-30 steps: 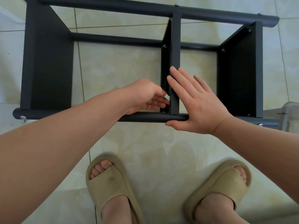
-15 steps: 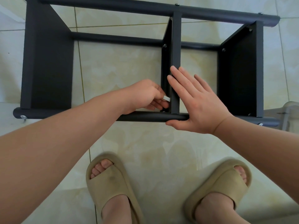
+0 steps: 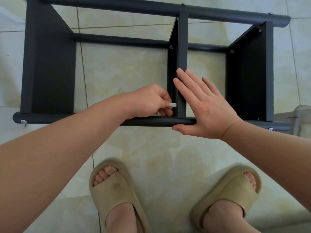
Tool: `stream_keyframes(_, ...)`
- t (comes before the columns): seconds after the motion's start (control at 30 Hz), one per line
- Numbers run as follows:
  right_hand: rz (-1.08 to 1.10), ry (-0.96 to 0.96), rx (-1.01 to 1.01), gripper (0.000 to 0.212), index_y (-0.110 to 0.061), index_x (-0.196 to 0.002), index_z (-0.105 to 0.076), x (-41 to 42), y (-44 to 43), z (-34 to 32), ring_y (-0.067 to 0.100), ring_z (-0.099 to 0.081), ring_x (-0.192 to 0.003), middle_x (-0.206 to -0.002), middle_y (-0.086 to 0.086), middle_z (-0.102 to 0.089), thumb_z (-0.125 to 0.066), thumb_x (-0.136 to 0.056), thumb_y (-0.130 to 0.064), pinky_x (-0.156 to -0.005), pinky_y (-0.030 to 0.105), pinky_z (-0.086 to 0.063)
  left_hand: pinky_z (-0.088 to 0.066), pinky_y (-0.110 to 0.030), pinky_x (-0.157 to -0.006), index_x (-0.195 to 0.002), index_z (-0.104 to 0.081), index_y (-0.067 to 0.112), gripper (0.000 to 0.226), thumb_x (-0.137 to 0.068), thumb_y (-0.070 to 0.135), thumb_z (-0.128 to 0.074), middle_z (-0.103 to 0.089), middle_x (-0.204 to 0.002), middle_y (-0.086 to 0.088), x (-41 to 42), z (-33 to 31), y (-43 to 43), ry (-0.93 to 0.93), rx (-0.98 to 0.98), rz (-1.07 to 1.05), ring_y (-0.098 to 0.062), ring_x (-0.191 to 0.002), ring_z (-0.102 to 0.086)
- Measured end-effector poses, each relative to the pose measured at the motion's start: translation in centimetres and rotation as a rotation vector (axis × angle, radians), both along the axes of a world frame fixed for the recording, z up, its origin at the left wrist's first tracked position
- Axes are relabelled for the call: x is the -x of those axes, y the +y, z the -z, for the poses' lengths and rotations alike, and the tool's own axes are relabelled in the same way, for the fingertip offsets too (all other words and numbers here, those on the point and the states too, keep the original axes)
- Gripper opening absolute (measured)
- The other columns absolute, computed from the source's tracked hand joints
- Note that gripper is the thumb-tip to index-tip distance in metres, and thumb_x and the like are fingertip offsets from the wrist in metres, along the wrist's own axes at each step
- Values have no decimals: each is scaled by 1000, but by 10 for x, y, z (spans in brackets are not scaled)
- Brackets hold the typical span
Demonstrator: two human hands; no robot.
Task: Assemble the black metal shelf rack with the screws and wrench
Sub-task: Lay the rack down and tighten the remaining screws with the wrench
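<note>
Apparently far along with the black metal shelf rack [image 3: 50, 73], laid sideways on floor tiles [image 3: 121, 68] across the upper frame. Pinching a small silvery wrench [image 3: 172, 104] in the left hand [image 3: 149, 101] at the middle panel [image 3: 182, 47], near joint (probably tightening left to do); bracing with the flat, open right hand [image 3: 205, 111].

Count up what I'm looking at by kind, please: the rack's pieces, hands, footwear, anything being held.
Black panels: 3
Black tubes in view: 3
Hands, left hand and right hand: 2
Beige slippers: 2
Silvery tool pinched by the left hand: 1
Total: 11
</note>
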State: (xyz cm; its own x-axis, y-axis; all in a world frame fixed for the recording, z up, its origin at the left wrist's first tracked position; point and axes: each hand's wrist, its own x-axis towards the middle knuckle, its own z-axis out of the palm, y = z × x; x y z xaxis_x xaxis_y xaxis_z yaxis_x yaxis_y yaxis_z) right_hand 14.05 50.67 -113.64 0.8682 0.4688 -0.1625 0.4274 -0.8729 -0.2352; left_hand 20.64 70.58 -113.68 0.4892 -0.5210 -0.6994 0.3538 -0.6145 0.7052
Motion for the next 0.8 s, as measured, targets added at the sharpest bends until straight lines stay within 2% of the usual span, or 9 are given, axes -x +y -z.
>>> stream_keyframes(0.13, 0, 0, -1, 108, -7, -160, -21, 0, 0, 0, 25, -7, -157, -169, 8, -9, -46, -83, -78, -121, 57, -21, -47, -13, -62, -84, -61, 18, 22, -101, 7, -50, -72, -79, 7, -1, 1, 1, -51, -5, 44, 2, -65, -64)
stream_keyframes(0.33, -1, 0, 3, 108, -7, -160, -21, -1, 0, -1, 26, -8, -156, -169, 8, -9, -46, -83, -78, -121, 57, -21, -48, -9, -61, -83, -62, 19, 21, -99, 9, -54, -73, -79, 9, -1, 5, 2, -76, -9, 87, 1, -68, -66)
stream_keyframes(0.43, 2, 3, 2, 108, -6, -160, -22, 0, 0, -1, 26, -8, -156, -169, 8, -10, -46, -82, -78, -121, 57, -22, -48, -11, -61, -81, -63, 20, 23, -98, 8, -56, -73, -73, 12, 0, 5, 3, -71, -8, 91, 1, -66, -65)
stream_keyframes(0.57, -1, 6, 3, 108, -7, -160, -21, 0, 0, -1, 26, -7, -157, -169, 8, -8, -47, -83, -78, -121, 57, -21, -47, -27, -66, -76, -66, 22, 21, -95, 13, -61, -73, -75, 6, 0, 3, 3, -106, -42, 138, -5, -63, -60)
stream_keyframes(0.67, -5, 1, -11, 108, -7, -160, -21, 0, 0, 0, 26, -8, -157, -169, 8, -9, -47, -83, -77, -121, 58, -22, -37, -24, -56, -73, -64, 24, 22, -93, 16, -63, -58, -52, 18, 0, 3, 4, -123, -66, 178, 3, -47, -49)
stream_keyframes(0.73, -7, 1, -12, 108, -7, -160, -21, 0, -1, 1, 25, -7, -157, -169, 8, -9, -47, -83, -78, -121, 58, -22, -34, -22, -54, -73, -63, 23, 20, -93, 17, -63, -55, -49, 19, 1, 2, 3, -123, -77, 189, 3, -45, -48)
stream_keyframes(0.8, -9, 5, -7, 108, -7, -160, -21, 0, -1, 1, 25, -7, -157, -169, 7, -9, -47, -83, -78, -121, 57, -22, -36, -23, -56, -76, -65, 21, 18, -93, 19, -63, -58, -55, 15, 2, 2, 3, -124, -81, 186, 2, -48, -49)
